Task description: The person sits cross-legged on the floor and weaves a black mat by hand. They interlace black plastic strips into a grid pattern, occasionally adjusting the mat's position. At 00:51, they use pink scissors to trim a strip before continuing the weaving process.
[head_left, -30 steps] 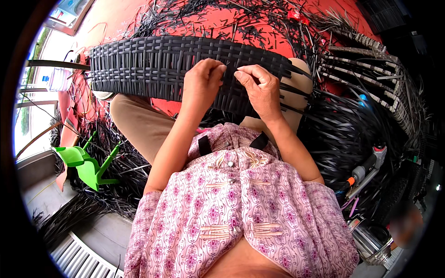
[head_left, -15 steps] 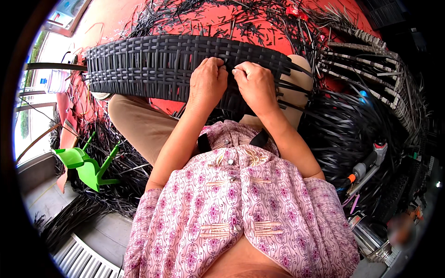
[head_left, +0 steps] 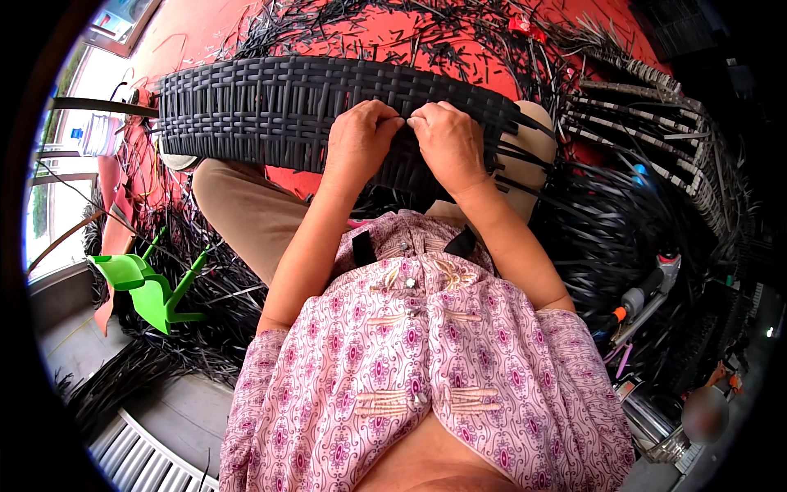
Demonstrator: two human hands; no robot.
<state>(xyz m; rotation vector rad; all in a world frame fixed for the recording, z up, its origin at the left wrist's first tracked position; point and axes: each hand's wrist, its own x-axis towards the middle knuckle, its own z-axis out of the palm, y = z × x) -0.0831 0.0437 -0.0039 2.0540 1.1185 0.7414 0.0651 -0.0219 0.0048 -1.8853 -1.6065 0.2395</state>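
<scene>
A long, curved black woven panel (head_left: 270,111) of flat plastic strips lies across my lap. My left hand (head_left: 359,139) rests over its middle, with thumb and forefinger pinched together at the weave. Close beside it, my right hand (head_left: 447,139) is closed in the same way, its fingertips almost touching the left ones. Both hands seem to pinch a black strip of the panel, though the fingers mostly hide it. Loose strip ends (head_left: 525,156) stick out of the panel's right end.
Heaps of black strips (head_left: 598,213) lie to the right, with a heat gun or similar power tool (head_left: 648,291) on them. A green plastic object (head_left: 152,287) sits at the left. Far right stands a partly wrapped frame (head_left: 648,123). Scraps litter the red floor covering (head_left: 393,33).
My left hand's thumb and forefinger have come closer to my right hand's fingertips, narrowing the gap between them. The panel has shifted slightly to the right in view.
</scene>
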